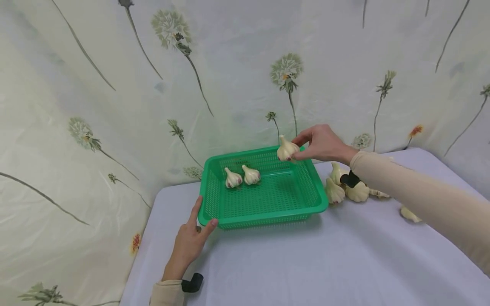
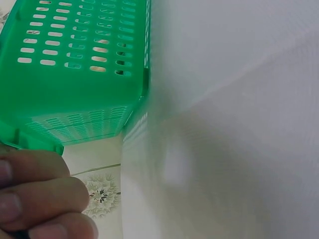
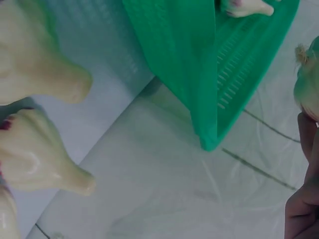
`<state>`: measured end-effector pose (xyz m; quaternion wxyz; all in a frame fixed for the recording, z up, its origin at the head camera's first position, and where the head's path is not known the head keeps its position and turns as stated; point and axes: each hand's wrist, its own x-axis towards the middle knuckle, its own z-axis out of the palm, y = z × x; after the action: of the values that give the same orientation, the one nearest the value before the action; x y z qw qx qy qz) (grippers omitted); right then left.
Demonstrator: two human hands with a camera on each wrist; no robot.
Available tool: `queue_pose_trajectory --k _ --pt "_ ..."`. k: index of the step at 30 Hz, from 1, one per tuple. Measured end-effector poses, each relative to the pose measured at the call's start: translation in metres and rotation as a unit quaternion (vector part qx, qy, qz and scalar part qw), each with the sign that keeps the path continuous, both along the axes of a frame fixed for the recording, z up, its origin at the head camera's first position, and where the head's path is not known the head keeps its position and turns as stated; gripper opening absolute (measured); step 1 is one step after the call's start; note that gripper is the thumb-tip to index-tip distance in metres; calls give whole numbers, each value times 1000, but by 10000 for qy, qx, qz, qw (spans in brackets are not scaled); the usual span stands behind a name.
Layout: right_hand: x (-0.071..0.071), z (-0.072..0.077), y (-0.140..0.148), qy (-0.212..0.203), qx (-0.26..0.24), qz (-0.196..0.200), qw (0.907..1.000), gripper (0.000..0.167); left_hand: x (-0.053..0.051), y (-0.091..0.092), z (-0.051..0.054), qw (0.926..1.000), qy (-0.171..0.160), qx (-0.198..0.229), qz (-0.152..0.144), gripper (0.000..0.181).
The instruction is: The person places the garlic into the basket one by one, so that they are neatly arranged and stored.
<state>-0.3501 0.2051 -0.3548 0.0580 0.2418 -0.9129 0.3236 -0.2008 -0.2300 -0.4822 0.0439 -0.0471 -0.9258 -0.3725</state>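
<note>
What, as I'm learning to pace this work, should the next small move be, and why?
I'd likely lower the held garlic bulb into the right part of the green basket. The right hand pinches it up by the basket's far right corner, two other bulbs lie inside toward the left, and the left hand touches the near left corner.

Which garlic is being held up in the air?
The bulb pinched by the right hand; the others lie in the green basket or on the table.

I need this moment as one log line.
left hand: touches green basket; right hand: holds garlic bulb; in basket: two bulbs; beside basket: more bulbs
</note>
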Motion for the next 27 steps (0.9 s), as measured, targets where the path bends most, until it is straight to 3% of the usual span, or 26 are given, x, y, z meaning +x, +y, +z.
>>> queue_pose_trajectory --k 14,27 --pt "-28 -18 -39 -280 50 51 9996 38 0 1 0 9999 128 -33 -1 85" --pt "-39 -24 -67 -587 254 1 9980 35 -1 -1 -4 9999 153 -36 -30 85"
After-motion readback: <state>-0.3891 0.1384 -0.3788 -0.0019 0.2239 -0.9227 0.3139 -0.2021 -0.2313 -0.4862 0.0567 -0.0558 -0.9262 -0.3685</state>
